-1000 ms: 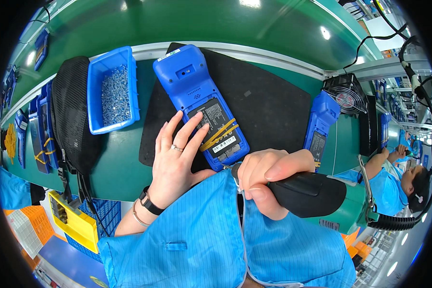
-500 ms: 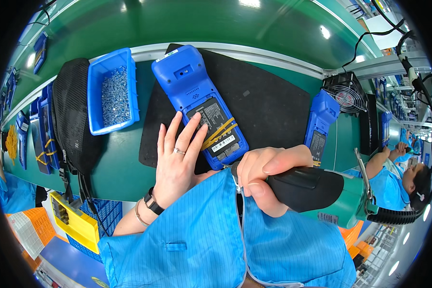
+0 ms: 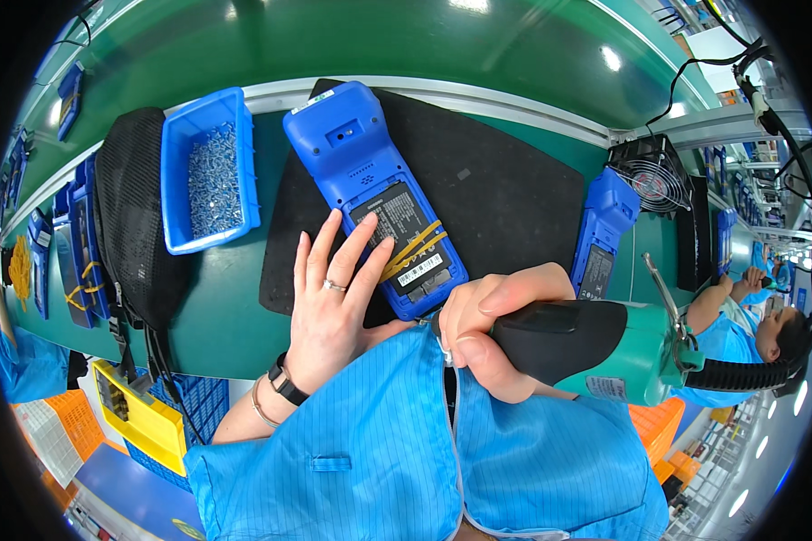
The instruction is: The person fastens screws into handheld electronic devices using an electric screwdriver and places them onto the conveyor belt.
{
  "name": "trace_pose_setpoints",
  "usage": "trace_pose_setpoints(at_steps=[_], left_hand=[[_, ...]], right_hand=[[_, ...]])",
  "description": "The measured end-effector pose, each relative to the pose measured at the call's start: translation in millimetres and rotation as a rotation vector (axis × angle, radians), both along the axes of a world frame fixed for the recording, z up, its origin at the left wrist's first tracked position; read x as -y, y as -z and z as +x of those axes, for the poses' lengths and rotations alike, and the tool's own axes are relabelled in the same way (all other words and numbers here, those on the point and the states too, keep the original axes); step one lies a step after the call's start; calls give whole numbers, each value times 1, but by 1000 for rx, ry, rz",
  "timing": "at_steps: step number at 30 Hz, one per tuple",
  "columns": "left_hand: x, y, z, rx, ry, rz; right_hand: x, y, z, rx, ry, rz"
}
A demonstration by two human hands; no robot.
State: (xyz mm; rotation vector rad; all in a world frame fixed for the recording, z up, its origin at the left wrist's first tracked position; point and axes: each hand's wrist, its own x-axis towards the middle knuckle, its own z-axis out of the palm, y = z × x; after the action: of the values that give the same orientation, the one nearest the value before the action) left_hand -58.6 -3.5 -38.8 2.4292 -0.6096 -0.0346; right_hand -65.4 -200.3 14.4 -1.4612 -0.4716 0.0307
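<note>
A blue handheld terminal (image 3: 345,135) lies back side up on a black mat (image 3: 496,180), its dark battery (image 3: 401,216) crossed by yellow rubber bands (image 3: 417,251). My left hand (image 3: 329,293) rests with fingers spread over the terminal's left side and the battery. In my right hand (image 3: 501,329) is a green and black electric screwdriver (image 3: 604,347), gripped near its front end and held almost level. Its tip is at the terminal's lower end, largely hidden by my fingers, so contact cannot be made out.
A blue bin (image 3: 212,180) of loose screws stands left of the mat, beside a black mesh bag (image 3: 140,216). Another blue terminal (image 3: 603,225) lies at the right near a small fan (image 3: 654,180). A co-worker (image 3: 740,334) sits at the far right. A yellow tray (image 3: 144,415) is at lower left.
The screwdriver's rear end has swung slightly down and to the left, and my right hand has shifted a little with it. My left hand and the terminal stay nearly in place.
</note>
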Motion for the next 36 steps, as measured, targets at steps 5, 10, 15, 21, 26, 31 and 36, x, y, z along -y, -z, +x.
trace_pose_setpoints(at_steps=[5, 10, 15, 21, 26, 31, 36], left_hand=[[0, 1, 1, -5, 1, 3], [-2, 2, -1, -6, -3, 4], [-1, 2, 1, 5, 3, 5], [-1, 2, 0, 5, -2, 12], [-1, 3, 0, 1, -3, 24], [-1, 1, 1, 7, 4, 24], [-3, 1, 2, -13, 16, 29]], right_hand=[[2, -4, 4, 13, -36, -105], [-1, -3, 5, 10, -74, -180], [0, -4, 7, 42, -68, -192], [0, -4, 8, 47, -83, -188], [-1, -2, 8, 24, -84, -213], [-1, 0, 8, -13, -83, -228], [-1, -1, 12, -100, -58, -205]])
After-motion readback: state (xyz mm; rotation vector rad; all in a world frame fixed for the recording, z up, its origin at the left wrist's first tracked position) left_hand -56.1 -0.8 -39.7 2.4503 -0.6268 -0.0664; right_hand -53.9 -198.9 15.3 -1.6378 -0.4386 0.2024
